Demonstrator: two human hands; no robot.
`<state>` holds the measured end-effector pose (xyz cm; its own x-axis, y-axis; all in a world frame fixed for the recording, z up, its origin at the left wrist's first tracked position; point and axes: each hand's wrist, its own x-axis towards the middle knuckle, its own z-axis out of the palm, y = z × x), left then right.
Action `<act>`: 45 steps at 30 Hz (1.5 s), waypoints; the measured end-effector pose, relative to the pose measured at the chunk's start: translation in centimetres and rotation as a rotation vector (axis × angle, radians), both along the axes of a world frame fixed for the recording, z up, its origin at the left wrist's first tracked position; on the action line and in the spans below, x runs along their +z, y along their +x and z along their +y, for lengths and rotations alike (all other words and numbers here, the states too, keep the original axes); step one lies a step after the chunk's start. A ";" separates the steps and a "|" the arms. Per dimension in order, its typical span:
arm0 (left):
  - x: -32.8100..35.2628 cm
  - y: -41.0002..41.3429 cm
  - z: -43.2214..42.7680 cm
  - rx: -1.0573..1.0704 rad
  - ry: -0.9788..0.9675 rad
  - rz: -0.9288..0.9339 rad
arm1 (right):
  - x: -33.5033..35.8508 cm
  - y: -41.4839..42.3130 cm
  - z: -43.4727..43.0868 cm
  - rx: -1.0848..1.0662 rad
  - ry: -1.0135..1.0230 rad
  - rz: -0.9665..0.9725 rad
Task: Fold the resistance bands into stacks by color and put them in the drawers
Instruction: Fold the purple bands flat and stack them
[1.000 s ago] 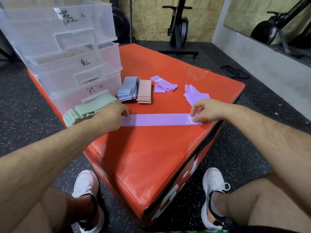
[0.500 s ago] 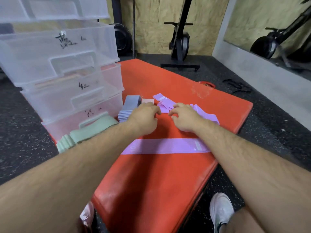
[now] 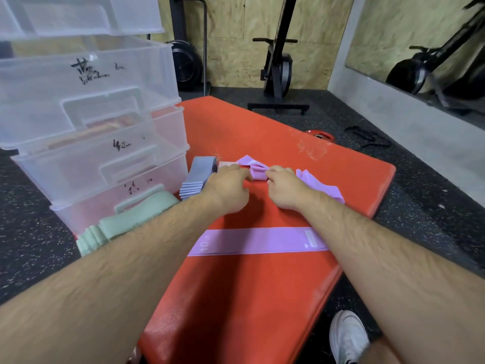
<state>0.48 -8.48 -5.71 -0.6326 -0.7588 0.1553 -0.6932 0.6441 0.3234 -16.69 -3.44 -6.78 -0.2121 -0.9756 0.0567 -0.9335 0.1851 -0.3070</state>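
Nearest me a white shoe (image 3: 346, 334) shows on the floor by the orange box (image 3: 236, 306). Across the box's near part I see a flat band (image 3: 257, 240), purple, laid straight with "10" printed at its left end; neither hand touches it. Left of it a green stack (image 3: 126, 222) lies at the box edge against the lowest of the drawers (image 3: 91, 132). Farther on, my left hand (image 3: 228, 187) and right hand (image 3: 286, 187) meet at a bunched band (image 3: 256, 170), also purple. The right hand pinches its right end, and the left hand's curled fingers grip its left end. A loose band (image 3: 321, 186), purple, lies just right of the right hand. Left of the left hand sits a blue stack (image 3: 195, 177), with a pink stack (image 3: 223, 163) mostly hidden behind that hand. Beyond the box stands an exercise bike (image 3: 278, 67).
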 end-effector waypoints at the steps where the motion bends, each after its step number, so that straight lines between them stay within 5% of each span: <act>1: 0.0 0.2 0.0 0.006 0.019 0.031 | 0.1 -0.4 0.4 0.021 -0.035 -0.017; 8: 1.3 -0.1 2.4 0.166 0.361 0.404 | 4.6 0.0 6.3 0.189 -0.260 -0.098; 13: 4.3 -0.5 5.8 0.220 1.057 0.837 | 6.0 0.4 9.6 0.293 -0.336 -0.102; 16: 5.3 -0.5 7.3 0.169 1.189 1.028 | 6.3 0.6 11.0 0.341 -0.393 -0.092; 22: 4.9 0.3 6.4 0.247 0.935 1.197 | 6.7 0.5 12.4 0.362 -0.463 -0.039; 29: 5.2 1.6 6.4 0.139 0.539 1.012 | 7.1 1.0 11.7 0.208 -0.358 -0.045; 33: 5.1 1.4 7.0 -0.028 0.522 0.921 | 6.8 2.1 9.3 0.122 -0.393 -0.458; 38: 5.4 1.8 7.4 0.043 0.470 0.970 | 7.0 3.3 7.4 0.024 -0.208 -0.970; 41: 5.7 2.3 7.3 0.094 0.425 1.007 | 7.0 3.6 6.8 0.011 -0.127 -1.043; 45: 6.1 2.9 7.0 0.061 0.601 1.051 | 6.5 4.0 6.2 0.077 -0.154 -0.911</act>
<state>3.37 -1.43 0.36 -0.3702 -0.9105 0.1841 0.0629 0.1732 0.9829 -12.74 2.77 -0.27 -0.1733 -0.9844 0.0300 -0.3280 0.0290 -0.9442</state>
